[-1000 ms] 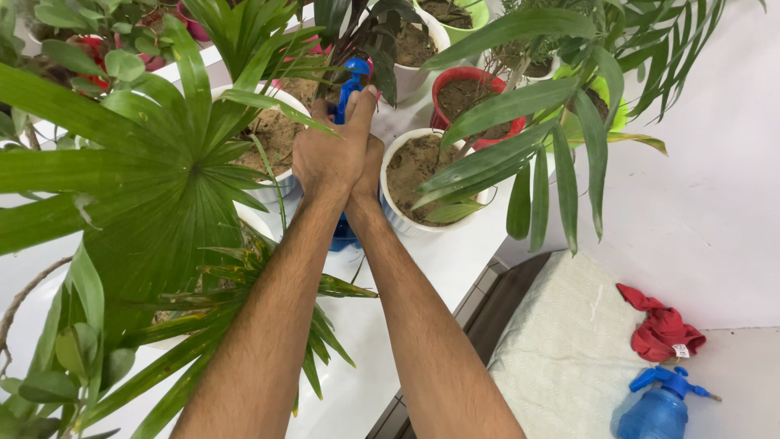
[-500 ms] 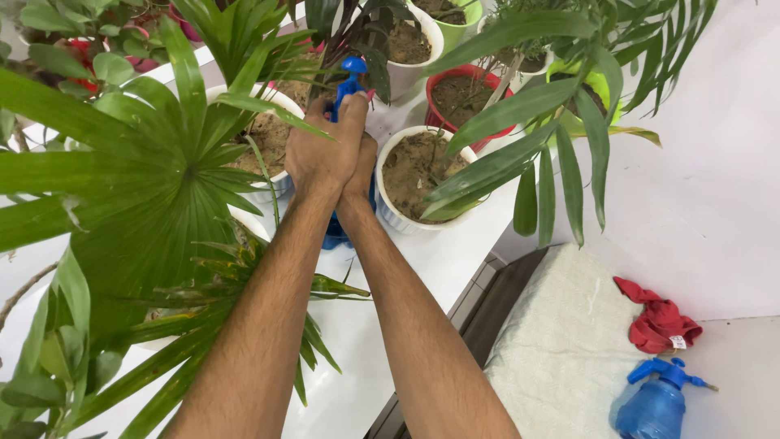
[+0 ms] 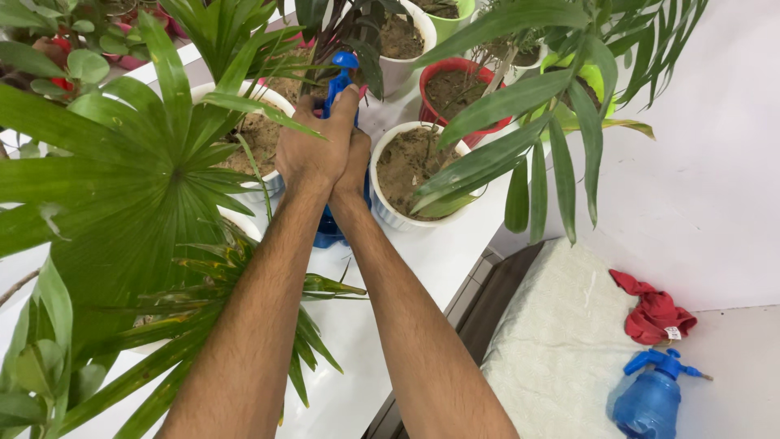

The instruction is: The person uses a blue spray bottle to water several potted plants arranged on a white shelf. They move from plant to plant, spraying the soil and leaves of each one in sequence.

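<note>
Hands are meeting over a blue plastic pump-spray bottle (image 3: pixel 331 232) that is standing on the white surface (image 3: pixel 422 260), between a white ribbed pot of bare soil (image 3: pixel 388 213) at its 3 o'clock and a white pot holding a fan palm (image 3: pixel 268 183) at its 9 o'clock. The left hand (image 3: pixel 313 150) is wrapping over the bottle's upper part, its grip pressed together around the neck with the thumb reaching up beside the blue pump knob (image 3: pixel 345 61). The right hand (image 3: pixel 355 162) is tucking in just behind and below it; its fingers are hidden, so I cannot tell how its grip is standing.

Judging by its look, the bottle is rigid moulded plastic, light when empty but noticeably heavier if filled, and likely slick where wet. The neck and handle just below the knob seem the safest place to take hold, one hand steadying the body while the other is working the pump. Palm fronds are crowding it at 9 o'clock.

On the floor at 4 o'clock, a second blue spray bottle (image 3: pixel 650 398) is lying near a crumpled red cloth (image 3: pixel 654 317), beside a pale woven mat (image 3: pixel 561 341).
</note>
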